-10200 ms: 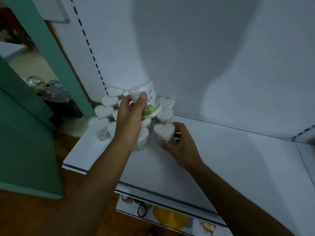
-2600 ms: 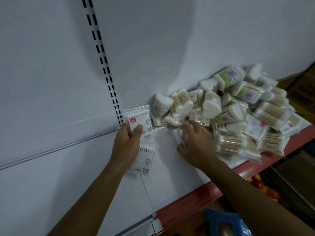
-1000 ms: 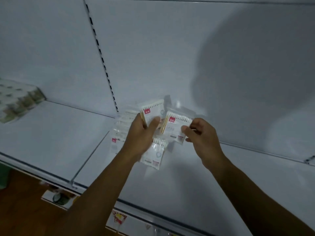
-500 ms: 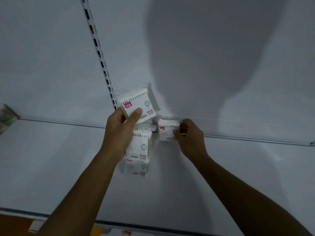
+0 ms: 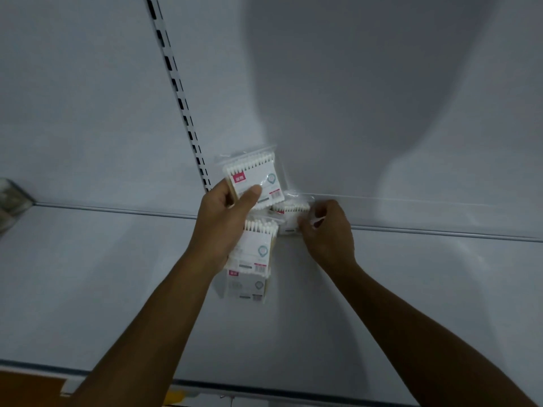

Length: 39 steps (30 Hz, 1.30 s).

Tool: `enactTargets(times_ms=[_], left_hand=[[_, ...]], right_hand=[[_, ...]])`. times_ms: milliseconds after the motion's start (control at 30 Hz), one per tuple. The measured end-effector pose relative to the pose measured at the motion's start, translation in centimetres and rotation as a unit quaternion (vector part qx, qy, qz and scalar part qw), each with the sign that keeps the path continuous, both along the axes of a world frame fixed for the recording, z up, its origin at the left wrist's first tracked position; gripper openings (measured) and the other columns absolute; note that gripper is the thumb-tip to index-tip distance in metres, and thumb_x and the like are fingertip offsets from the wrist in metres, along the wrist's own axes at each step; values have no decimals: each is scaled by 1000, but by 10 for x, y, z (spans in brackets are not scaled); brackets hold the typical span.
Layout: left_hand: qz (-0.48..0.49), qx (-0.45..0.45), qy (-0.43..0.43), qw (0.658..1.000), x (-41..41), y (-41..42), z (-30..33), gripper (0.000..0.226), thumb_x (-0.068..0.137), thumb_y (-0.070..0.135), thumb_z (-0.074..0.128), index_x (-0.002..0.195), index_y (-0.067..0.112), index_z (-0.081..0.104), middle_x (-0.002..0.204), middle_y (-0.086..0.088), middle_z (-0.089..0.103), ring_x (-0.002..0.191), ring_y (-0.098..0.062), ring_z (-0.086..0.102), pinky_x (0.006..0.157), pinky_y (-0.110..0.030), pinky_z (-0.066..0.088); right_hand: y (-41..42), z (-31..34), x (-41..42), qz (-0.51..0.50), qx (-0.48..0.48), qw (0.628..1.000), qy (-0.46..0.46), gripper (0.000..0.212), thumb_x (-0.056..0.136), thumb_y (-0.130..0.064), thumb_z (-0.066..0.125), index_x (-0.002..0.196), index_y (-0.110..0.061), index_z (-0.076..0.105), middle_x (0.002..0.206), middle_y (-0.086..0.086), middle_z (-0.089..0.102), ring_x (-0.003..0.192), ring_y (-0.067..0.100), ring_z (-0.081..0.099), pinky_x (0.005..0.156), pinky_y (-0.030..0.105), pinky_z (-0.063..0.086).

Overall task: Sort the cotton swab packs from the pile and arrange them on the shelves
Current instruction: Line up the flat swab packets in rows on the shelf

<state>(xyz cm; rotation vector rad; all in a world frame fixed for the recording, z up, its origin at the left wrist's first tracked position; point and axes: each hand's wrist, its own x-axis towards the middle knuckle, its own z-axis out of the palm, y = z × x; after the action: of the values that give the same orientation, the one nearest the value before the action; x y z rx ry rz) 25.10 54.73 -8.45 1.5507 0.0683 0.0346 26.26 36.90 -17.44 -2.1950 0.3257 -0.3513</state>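
The shelf (image 5: pixel 117 274) is a flat white panel with a dark front edge. It meets a white back wall (image 5: pixel 352 83) along a thin rail. A slotted upright (image 5: pixel 179 92) runs up the wall, left of my hands. A broad shadow covers the upper right of the wall. At the far left edge, a blurred stack of goods (image 5: pixel 11 201) sits on the shelf. Below the front edge, orange floor (image 5: pixel 26 389) shows.

My left hand (image 5: pixel 223 221) has its grip curled around several flat swab packs, thumb pressed on the top pack (image 5: pixel 258 174). Two more packs (image 5: pixel 255 254) hang below the palm.

My right hand (image 5: pixel 326 233) pinches one small pack (image 5: pixel 289 212) at the rear of the shelf, near the rail. This pack is partly hidden by the fingers.
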Motion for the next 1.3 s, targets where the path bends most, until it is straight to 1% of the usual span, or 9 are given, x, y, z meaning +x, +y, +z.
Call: enactTargets(times_ms=[100,200,267,567,733,900,1100,1200,1300], left_hand=[[17,2,-7,1000,1,-6,1,5,94,24,65,95,28,68,94,4,75,82,-17,74,71,-36,60],[53,0,-21,998,2,-18,-2,2,93,27,67,94,28,67,97,7,74,88,-15,73,77,-39,60],[68,5,-35,997,1,-28,-2,8,93,29,66,100,26,67,102,7,73,96,-14,70,82,-39,59],[46,34,-50,997,3,-29,-3,11,93,26,67,103,25,64,96,12,71,84,4,68,60,-9,49],[49,40,-48,997,5,-13,-5,23,92,24,68,112,26,56,106,8,71,92,-4,70,69,-15,54],[29,68,-50,996,5,-1,-8,26,88,19,73,103,32,56,106,9,70,96,-7,69,81,-31,59],[21,50,-82,995,-5,9,-6,58,85,7,75,123,37,42,101,7,71,91,-6,71,73,-22,58],[25,74,-95,992,-7,12,-7,57,85,10,75,113,46,42,105,10,68,94,-7,70,72,-23,59],[4,121,-95,988,-6,13,-9,45,85,13,75,112,36,47,108,14,64,89,-3,71,70,-28,61]], right_hand=[[1,17,-19,26,58,995,-75,22,90,-35,66,98,-20,51,91,-5,60,75,10,59,68,35,54],[8,40,-44,170,177,966,-80,24,87,-46,60,92,-23,57,85,-5,67,77,14,65,67,33,53],[13,45,-54,217,166,959,-73,18,86,-36,68,92,-22,58,85,-9,67,77,13,65,68,31,55],[-15,25,-58,93,140,982,-92,10,90,-19,68,94,-19,60,91,-8,70,81,11,68,66,29,58],[-17,3,-44,55,89,994,-38,12,89,-19,71,94,-22,60,94,-7,69,82,6,66,67,18,54],[-7,-7,-31,42,69,997,1,11,89,-22,71,94,-19,61,90,-5,68,81,7,64,78,32,55],[3,-8,-20,40,-8,998,41,13,92,-33,65,97,-24,57,91,-5,66,85,16,63,78,37,54],[5,-5,-17,39,-40,997,59,17,94,-37,62,101,-23,57,91,-8,63,85,14,60,74,29,46],[6,-4,-18,39,-30,997,55,24,92,-38,65,108,-23,56,100,-8,61,88,13,61,74,29,47]])
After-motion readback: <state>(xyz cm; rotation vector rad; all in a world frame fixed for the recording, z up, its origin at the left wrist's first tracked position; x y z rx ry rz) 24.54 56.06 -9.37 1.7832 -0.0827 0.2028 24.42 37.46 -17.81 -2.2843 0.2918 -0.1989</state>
